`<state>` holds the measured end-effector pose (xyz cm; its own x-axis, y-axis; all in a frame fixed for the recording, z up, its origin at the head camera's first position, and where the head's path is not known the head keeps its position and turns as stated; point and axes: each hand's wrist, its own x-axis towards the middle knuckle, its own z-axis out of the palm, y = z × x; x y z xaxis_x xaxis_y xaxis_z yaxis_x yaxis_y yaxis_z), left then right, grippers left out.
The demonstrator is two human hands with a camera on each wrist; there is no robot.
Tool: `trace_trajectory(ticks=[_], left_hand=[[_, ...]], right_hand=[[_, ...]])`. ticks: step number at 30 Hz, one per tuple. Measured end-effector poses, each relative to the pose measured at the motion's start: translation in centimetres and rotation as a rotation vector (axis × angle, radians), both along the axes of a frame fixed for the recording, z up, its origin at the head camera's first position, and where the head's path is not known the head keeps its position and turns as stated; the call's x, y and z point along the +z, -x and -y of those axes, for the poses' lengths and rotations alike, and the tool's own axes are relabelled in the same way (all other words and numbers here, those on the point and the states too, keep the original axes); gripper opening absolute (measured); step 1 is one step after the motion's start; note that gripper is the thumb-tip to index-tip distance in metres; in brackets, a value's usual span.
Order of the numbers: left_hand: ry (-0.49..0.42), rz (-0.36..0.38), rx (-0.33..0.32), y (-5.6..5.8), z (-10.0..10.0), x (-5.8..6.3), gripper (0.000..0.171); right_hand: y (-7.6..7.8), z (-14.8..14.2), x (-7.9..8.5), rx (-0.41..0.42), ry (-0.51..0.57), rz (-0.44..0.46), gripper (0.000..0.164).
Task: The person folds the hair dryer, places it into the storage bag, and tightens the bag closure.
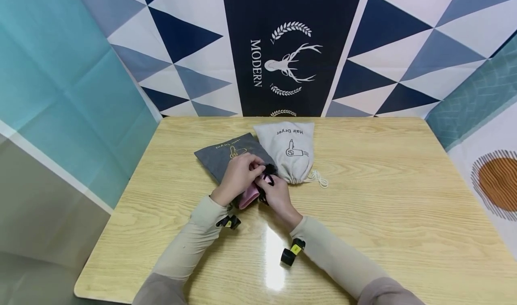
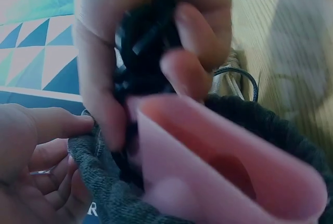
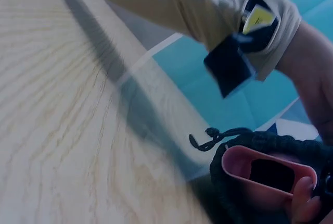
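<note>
A dark grey drawstring bag (image 1: pixel 216 157) with a yellow hair-dryer print lies under both hands. From its gathered mouth sticks a pink hair dryer part (image 2: pixel 171 166), hollow with an oblong opening. My left hand (image 1: pixel 238 175) pinches the rim of the bag, thumb and finger on the cloth. Close beside it, my right hand (image 1: pixel 276 195) grips a bunched black cord (image 2: pixel 151 41), right against the pink piece. A loop of the cord shows around the right fingers in the head view. The rest of what is inside the bag is hidden.
A light grey bag (image 1: pixel 286 152) with a hair-dryer print lies just behind and to the right, its white drawstring (image 1: pixel 319 179) trailing right. Both rest on a wooden table (image 1: pixel 383 197), with a patterned cloth (image 1: pixel 186 49) along its back edge.
</note>
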<state>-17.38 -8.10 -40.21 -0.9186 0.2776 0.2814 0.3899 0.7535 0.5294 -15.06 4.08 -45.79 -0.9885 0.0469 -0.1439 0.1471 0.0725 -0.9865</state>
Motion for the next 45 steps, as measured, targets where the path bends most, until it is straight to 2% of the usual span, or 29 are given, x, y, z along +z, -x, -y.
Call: trace_trajectory(ticks=[4,9,13,16,19,22,24,26,30,37,41,43,45], left_hand=[[-0.034,0.081,-0.032,-0.3,0.1,-0.2,0.013],[-0.138,0.185,-0.075,-0.4,0.0,-0.6,0.013],[-0.184,0.216,-0.077,-0.4,0.1,-0.8,0.012],[-0.19,0.199,-0.055,-0.3,0.3,-1.1,0.012],[-0.201,0.193,-0.021,-0.2,0.6,-1.3,0.013],[-0.215,0.218,0.006,-0.3,0.9,-1.4,0.013],[-0.22,0.232,0.011,-0.4,1.1,-1.4,0.013],[-0.225,0.243,0.01,-0.4,1.2,-1.4,0.013],[-0.23,0.269,0.002,-0.6,1.1,-1.4,0.012],[-0.24,0.324,0.005,-1.0,1.2,-1.3,0.011],[-0.223,0.3,0.001,-1.1,1.3,-1.2,0.011],[-0.215,0.286,-0.002,-1.2,1.3,-1.1,0.011],[-0.211,0.279,-0.003,-1.3,1.4,-1.1,0.01]], right_hand=[[0.5,0.5,-0.4,-0.007,0.004,-0.013,0.021],[1.2,1.3,-1.2,-0.038,-0.013,-0.05,0.026],[1.6,1.6,-1.6,0.009,0.058,-0.026,0.029],[1.8,1.3,-1.5,0.096,0.053,-0.006,0.033],[1.7,0.5,-1.0,0.218,-0.023,0.014,0.041],[1.4,-0.6,-0.4,0.334,-0.182,-0.036,0.051],[1.1,-1.3,0.0,0.369,-0.301,-0.08,0.052],[0.7,-1.7,0.3,0.368,-0.421,-0.121,0.048],[-0.1,-2.5,0.7,0.351,-0.559,-0.14,0.037],[-0.7,-3.7,1.6,0.385,-0.666,-0.217,0.028],[-0.5,-4.5,2.5,0.281,-0.685,-0.344,0.013],[-0.2,-4.8,2.9,0.22,-0.7,-0.405,0.014],[0.0,-4.8,3.3,0.194,-0.723,-0.451,0.023]])
